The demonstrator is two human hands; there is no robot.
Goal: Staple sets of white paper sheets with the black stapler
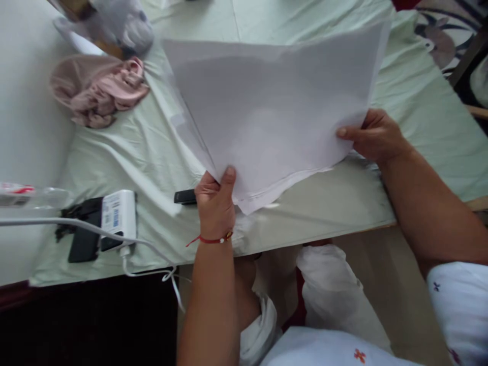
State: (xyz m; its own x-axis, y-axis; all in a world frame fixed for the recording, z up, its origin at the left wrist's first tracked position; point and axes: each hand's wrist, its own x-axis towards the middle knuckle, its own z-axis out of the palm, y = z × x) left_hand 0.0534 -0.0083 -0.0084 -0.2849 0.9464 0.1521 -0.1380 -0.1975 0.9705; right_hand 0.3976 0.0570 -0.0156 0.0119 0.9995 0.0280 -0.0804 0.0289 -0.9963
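Note:
A stack of large white paper sheets [282, 107] is held up above the table, tilted, its lower edges uneven. My left hand [216, 198] grips the lower left corner, thumb on top and fingers underneath. At the right edge my right hand [377, 134] pinches the same sheets, thumb over the front. The fingers behind the paper are mostly hidden. Just beside my left hand a small black object [185, 196] lies on the cloth, partly covered by the hand. A red string bracelet [219, 239] circles my left wrist.
A pale green cloth [152, 162] covers the table. To the left lie a crumpled pink cloth [102, 94], a white power strip [121, 211] with a cable [148, 243], a black phone-like object [84, 241] and a clear plastic bottle [36, 197]. Plastic bags [131, 30] sit at the back left.

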